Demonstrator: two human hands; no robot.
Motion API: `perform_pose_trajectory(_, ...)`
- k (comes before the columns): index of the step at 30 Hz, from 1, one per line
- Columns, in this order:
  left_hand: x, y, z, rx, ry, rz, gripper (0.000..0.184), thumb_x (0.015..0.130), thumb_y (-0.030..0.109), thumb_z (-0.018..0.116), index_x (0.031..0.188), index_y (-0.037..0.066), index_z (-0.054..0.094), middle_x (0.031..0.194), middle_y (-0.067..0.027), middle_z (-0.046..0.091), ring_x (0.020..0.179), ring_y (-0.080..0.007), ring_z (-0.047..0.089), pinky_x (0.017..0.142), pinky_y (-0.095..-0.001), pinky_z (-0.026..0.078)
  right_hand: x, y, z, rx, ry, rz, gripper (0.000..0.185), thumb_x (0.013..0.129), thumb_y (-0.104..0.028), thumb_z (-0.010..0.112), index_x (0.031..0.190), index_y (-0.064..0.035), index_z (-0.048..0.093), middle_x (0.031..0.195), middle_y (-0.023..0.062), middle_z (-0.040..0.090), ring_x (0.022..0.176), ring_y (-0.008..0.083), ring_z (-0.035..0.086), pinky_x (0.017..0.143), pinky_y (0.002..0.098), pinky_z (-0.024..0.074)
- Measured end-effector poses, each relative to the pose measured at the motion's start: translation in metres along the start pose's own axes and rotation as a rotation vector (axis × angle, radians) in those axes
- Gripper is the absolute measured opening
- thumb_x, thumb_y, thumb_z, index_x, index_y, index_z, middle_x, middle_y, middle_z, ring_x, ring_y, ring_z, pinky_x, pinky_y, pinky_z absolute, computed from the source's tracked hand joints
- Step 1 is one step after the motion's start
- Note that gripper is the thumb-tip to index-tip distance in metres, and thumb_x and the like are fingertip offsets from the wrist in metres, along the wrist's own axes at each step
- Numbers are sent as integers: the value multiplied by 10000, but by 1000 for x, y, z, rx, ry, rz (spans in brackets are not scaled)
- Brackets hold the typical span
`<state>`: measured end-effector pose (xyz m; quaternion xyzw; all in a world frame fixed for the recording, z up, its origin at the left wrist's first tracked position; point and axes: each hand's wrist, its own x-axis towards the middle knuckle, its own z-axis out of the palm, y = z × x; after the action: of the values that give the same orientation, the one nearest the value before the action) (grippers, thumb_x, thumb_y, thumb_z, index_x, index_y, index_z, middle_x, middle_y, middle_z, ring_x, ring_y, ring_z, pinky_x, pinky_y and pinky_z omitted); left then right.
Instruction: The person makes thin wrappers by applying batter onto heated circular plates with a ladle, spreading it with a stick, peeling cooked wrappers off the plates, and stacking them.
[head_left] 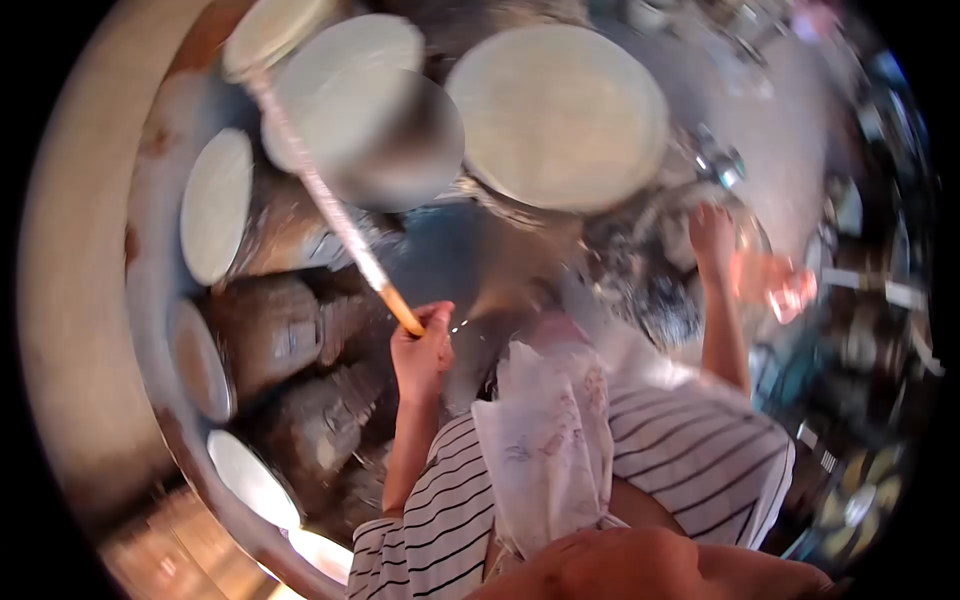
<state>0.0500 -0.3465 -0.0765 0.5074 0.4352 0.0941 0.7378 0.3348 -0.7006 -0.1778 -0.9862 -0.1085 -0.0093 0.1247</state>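
Observation:
My left hand (424, 345) is closed around the orange end of a long stick (325, 200). Its pale pinkish shaft slants up and left, and the far tip overlaps the edge of a pale round disc (280, 25); I cannot tell if they touch. At the right, my right hand (712, 228) is raised with fingers that look curled like a fist. Blur hides what it holds, if anything. Beside it are a blurred round clear thing (750, 235) and a smeared pink-orange shape (775, 283). A white cloth (545, 440) hangs in front of my striped clothing.
A large pale disc (555, 115) lies ahead, with a partly shaded grey disc (405, 140) beside it. More discs (217, 205) line a curved rim at the left. Blurred shiny clutter (665, 300) lies near my right arm. A fan (858, 500) stands at the lower right.

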Motion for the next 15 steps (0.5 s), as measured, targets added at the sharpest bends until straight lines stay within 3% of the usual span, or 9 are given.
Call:
perform_pose_trajectory(2,-4,2,-12,110,170,-89,146,868,122,636,913,-14,611,519,28,437,369,-37,343,338,-214,233,4,-104,-12,321,-294,-72,368,891,-166,571,1227,-25,520,1146,233,587,892,296,634,727,311,499)
perform_pose_trajectory(5,-15,-26,-40,290,248,-109,165,840,167,653,807,8,626,579,20,517,447,-73,473,386,-230,345,-85,-323,7,1287,-819,-696,338,941,-115,502,1253,13,489,1078,160,645,912,227,640,858,306,471)
perform_pose_trajectory(6,-26,-30,-48,138,295,-155,206,811,183,676,756,-2,606,589,15,525,478,-87,507,421,-253,392,-116,-363,17,1343,-1095,-760,320,946,-108,495,1236,28,491,1034,143,652,905,210,636,865,308,473)
perform_pose_trajectory(8,-55,-56,-84,-49,367,-11,227,779,211,706,810,13,597,575,-11,538,495,-125,524,477,-290,442,-178,-425,21,1272,-1664,-775,261,953,-112,486,1163,40,523,922,124,649,894,198,638,874,303,481)
perform_pose_trajectory(9,-66,-69,-112,-20,353,-57,259,768,231,719,861,17,606,573,-26,544,501,-155,532,504,-302,461,-202,-448,30,1188,-1691,-760,227,965,-122,462,1115,25,550,749,45,581,717,128,610,710,251,509)
perform_pose_trajectory(11,-90,-148,-179,667,795,447,401,750,278,740,1038,30,613,690,-107,590,687,-232,577,663,-335,488,-242,-487,70,1162,-1837,-674,245,983,-164,434,1104,3,567,643,-17,460,526,48,460,487,194,420)
perform_pose_trajectory(12,-134,-126,-216,277,728,102,590,731,342,752,1215,65,559,908,-205,572,911,-312,537,826,-380,452,-249,-504,85,1011,-1809,-665,258,989,-185,422,1105,-7,569,622,-30,414,493,33,388,437,187,352)
perform_pose_trajectory(14,-156,-219,-268,406,1314,-110,649,769,370,715,1317,115,479,1063,-278,464,978,-382,484,886,-433,416,-278,-540,111,813,-1783,-712,280,995,-221,413,1106,-23,577,600,-43,376,456,17,321,384,178,284)
perform_pose_trajectory(15,-173,-239,-308,258,1560,-229,654,763,369,721,1313,109,480,1080,-269,472,967,-375,483,873,-444,418,-278,-552,121,780,-1772,-736,288,995,-235,415,1106,-28,582,599,-44,385,451,16,326,380,177,283)
